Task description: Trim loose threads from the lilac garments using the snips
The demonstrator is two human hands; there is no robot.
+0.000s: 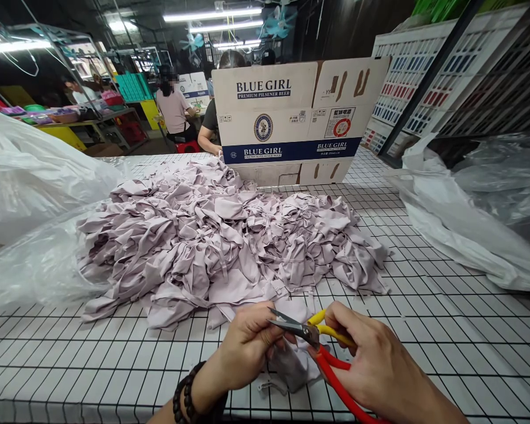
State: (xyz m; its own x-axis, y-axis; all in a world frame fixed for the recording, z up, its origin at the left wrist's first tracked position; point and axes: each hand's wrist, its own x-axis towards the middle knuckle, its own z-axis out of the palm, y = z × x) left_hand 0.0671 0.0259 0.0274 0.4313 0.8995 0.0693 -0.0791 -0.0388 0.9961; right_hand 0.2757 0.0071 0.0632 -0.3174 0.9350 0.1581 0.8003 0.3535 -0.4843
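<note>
My right hand (pixel 371 353) grips a pair of scissors (pixel 309 333) with one yellow and one red handle. The blades are slightly apart and point left, at the fingers of my left hand (pixel 249 347). Those fingers are pinched together on a pale mauve fabric piece (pixel 291 365), which hangs below them over the table. A dark beaded bracelet circles my left wrist. Just beyond my hands, a large heap of the same mauve fabric pieces (pixel 212 235) spreads over the table; part of the held piece is hidden behind my fingers.
A white table (pixel 450 330) with a black grid pattern lies underneath. Behind the heap stands a cardboard box (pixel 287 118), a person partly behind it. Clear plastic bags (pixel 39 259) are at left, a white plastic bag (pixel 459 218) at right. Crates (pixel 441 70) are stacked at back right.
</note>
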